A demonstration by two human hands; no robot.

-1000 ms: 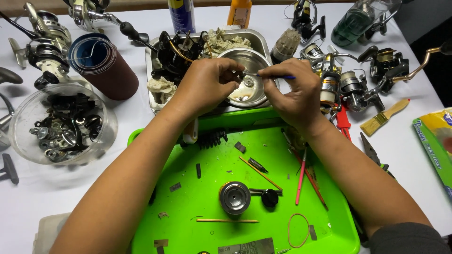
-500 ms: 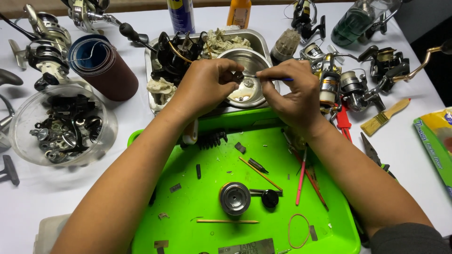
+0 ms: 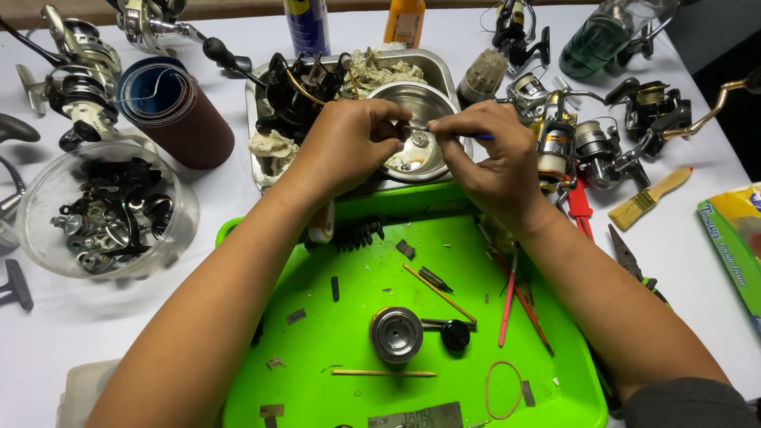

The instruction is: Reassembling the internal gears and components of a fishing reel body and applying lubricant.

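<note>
My left hand (image 3: 349, 143) pinches a small metal reel part (image 3: 406, 129) over a round steel bowl (image 3: 418, 107). My right hand (image 3: 491, 162) grips a thin blue-handled tool (image 3: 468, 135) whose tip meets that part. The two hands nearly touch, just above the far edge of a bright green tray (image 3: 333, 333). The bowl sits in a rectangular metal pan (image 3: 258, 103) holding a dark reel body (image 3: 297, 95) and crumpled rags. Inside the bowl lie small round parts.
On the green tray lie a silver spool (image 3: 396, 334), a black knob, sticks, a red pick (image 3: 507, 297) and a rubber band. A clear bowl of dark parts (image 3: 103, 214) stands left, a sandpaper roll (image 3: 170, 111) behind it. Several fishing reels (image 3: 626, 127), a brush (image 3: 650, 198), spray cans surround.
Both hands stay over the steel bowl; the fingers have shifted only slightly around the small part and the tool.
</note>
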